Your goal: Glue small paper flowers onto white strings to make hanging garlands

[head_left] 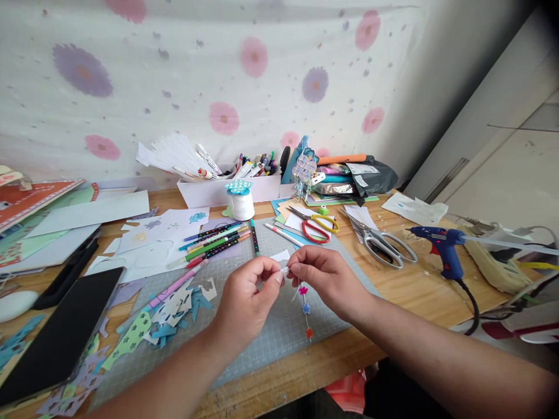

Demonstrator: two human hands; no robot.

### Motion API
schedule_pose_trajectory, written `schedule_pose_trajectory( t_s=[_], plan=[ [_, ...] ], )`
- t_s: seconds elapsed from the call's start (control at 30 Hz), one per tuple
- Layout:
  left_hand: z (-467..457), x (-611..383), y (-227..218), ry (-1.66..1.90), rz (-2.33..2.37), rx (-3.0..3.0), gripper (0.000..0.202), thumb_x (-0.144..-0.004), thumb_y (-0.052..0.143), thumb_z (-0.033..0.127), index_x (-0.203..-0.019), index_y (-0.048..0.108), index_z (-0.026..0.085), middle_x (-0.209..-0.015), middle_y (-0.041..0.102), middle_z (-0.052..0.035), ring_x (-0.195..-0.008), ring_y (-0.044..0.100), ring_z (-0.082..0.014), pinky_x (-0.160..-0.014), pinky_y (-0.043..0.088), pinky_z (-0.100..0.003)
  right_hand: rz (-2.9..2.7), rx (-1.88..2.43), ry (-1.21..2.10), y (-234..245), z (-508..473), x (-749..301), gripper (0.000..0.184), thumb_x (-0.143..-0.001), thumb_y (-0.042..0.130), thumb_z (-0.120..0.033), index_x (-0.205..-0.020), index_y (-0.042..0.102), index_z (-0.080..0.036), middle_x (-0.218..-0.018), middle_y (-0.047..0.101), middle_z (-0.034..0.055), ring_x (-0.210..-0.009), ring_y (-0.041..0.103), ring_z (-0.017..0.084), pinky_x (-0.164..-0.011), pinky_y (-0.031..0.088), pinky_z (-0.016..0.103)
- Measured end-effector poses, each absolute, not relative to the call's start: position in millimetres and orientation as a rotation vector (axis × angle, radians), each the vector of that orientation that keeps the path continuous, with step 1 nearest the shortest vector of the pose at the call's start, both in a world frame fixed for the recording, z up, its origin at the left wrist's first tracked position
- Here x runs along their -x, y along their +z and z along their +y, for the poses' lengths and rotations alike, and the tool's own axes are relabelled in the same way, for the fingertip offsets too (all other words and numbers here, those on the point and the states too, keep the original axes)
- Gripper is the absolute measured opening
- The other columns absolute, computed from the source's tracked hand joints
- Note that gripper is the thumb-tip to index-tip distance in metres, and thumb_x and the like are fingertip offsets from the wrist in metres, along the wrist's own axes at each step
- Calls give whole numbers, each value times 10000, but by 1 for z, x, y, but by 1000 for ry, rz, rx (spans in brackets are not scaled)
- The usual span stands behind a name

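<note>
Small white piece [285, 270] between left hand [250, 297] and right hand [328, 280]: mostly covered by fingertips, too small to identify. Flower string [306, 309]: upper end lost behind right hand. Left forearm [174, 369] cut off at bottom edge, right forearm [437, 352] at right edge. White rounded object [17, 305] cropped at left. Red item [347, 390] below the table [336, 356], largely hidden; what it is, cannot tell.

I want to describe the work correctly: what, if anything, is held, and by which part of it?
A small white piece, between left grip and right grip, seemingly by its opposite edges; partly covered, so I cannot be sure.
</note>
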State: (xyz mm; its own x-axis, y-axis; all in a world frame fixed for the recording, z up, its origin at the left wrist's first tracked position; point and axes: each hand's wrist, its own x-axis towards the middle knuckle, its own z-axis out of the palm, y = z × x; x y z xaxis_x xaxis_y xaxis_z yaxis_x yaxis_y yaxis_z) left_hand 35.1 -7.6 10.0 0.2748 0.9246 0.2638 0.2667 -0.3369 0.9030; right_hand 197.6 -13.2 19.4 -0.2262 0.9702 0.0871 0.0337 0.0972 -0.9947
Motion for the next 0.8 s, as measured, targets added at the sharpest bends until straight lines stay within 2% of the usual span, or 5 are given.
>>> schedule_pose_trajectory(
  t_s=[0.2,0.37,0.63,0.8],
  plan=[
    [-8,-35,8,1069,1112,-1635,176,-805,522,325,-722,579,181,-624,551,23,-592,484,-120,-535,399,-218,-1465,1083,1267,16,-12,-194,174,-749,626,-336,-719,554,-181,-652,555,-21,-596,491,107,-570,383,252],
    [-9,-36,10,1076,1066,-1621,162,-807,539,307,-732,599,176,-653,591,16,-621,522,-123,-574,424,-220,-1450,1095,1239,13,-12,-190,190,-748,633,-342,-700,530,-190,-628,543,-28,-585,489,106,-552,373,244],
    [-7,-34,1,1112,1003,-1435,147,-834,584,297,-757,636,183,-679,623,28,-667,561,-113,-641,435,-214,-1391,991,1365,13,-13,-194,159,-749,633,-318,-751,555,-180,-693,606,-5,-614,521,111,-589,396,259],
    [-6,-35,1,1121,998,-1415,147,-824,606,297,-749,643,176,-680,632,22,-674,566,-120,-646,438,-224,-1380,979,1350,11,-11,-190,246,-725,688,-376,-741,529,-189,-692,609,-3,-667,577,133,-621,430,271]
  ],
)
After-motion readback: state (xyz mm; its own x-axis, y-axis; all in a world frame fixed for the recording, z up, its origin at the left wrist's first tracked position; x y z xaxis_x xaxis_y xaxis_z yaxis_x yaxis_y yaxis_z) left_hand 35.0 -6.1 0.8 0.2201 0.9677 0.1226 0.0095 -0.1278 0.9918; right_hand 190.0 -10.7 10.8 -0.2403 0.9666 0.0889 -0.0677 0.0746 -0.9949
